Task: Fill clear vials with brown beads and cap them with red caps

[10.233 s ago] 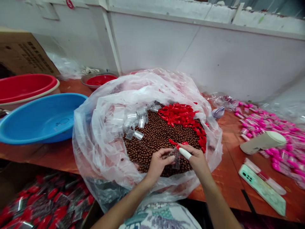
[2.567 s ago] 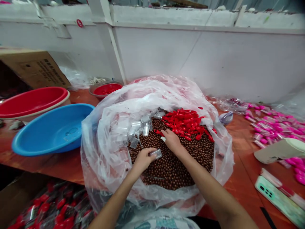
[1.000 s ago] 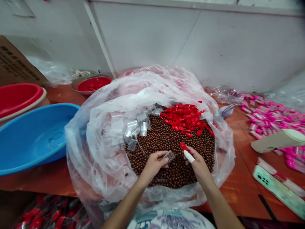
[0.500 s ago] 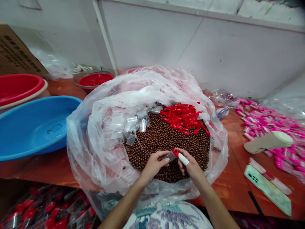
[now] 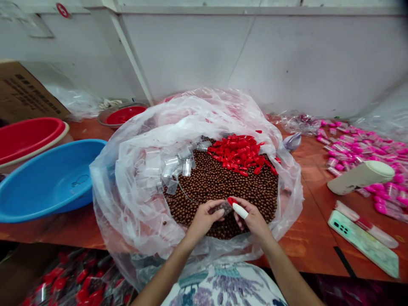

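The left hand (image 5: pixel 204 219) pinches a small clear plastic tube filled with brown beads (image 5: pixel 225 208) between thumb and fingertips. The right hand (image 5: pixel 253 219), its forefinger in a white finger cot (image 5: pixel 239 210), presses a small red plastic cap (image 5: pixel 231 200) against the tube's open end, so both grips are clenched on their pieces and meet just above the heap. Beneath them lies a mound of small round brown beads (image 5: pixel 219 182) inside a large clear plastic bag (image 5: pixel 134 204) spread wide on the reddish wooden bench (image 5: pixel 306 238). On the far side of the mound sits a pile of loose red caps (image 5: pixel 242 154), and to its left a cluster of empty clear tubes (image 5: pixel 178 163). A blue plastic basin (image 5: pixel 47 180) stands left of the bag. To the right lie pink-capped tubes (image 5: pixel 366 153) and a pale green phone (image 5: pixel 363 248).
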### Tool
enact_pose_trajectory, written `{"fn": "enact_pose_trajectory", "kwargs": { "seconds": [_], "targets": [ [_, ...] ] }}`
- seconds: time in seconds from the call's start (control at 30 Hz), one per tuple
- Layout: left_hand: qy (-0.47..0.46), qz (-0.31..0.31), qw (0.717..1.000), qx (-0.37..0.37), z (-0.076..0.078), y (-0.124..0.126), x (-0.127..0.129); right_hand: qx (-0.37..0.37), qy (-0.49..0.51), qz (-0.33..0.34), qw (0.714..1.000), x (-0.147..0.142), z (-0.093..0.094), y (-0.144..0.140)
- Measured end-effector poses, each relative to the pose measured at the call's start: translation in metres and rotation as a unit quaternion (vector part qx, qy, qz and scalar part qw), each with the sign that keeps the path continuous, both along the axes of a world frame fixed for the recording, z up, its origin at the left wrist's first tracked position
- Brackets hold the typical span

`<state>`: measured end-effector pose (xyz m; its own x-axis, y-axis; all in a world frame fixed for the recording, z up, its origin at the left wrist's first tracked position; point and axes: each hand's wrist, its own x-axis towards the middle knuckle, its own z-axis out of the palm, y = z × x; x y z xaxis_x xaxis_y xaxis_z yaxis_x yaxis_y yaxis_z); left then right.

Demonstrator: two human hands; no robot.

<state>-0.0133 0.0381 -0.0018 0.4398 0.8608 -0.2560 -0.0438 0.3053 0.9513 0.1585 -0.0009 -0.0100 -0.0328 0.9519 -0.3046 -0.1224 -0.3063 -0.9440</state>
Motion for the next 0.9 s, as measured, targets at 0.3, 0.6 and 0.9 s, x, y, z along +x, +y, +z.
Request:
{"fn": "enact_pose_trajectory", "kwargs": {
  "seconds": [0.3, 0.6, 0.9],
  "targets": [
    [-0.022, 0.026, 0.999, -0.04, -0.01, -0.003, 0.003, 0.268, -0.434, 0.116, 0.852, 0.009, 0.007, -0.003],
    [-0.052, 0.035, 0.997, -0.051, -0.006, -0.007, 0.007, 0.334, -0.572, 0.058, 0.747, -0.005, -0.006, -0.004],
    [-0.037, 0.066, 0.995, -0.067, -0.004, -0.016, 0.026, 0.318, -0.529, 0.098, 0.78, -0.022, 0.006, -0.009]
  ]
}}
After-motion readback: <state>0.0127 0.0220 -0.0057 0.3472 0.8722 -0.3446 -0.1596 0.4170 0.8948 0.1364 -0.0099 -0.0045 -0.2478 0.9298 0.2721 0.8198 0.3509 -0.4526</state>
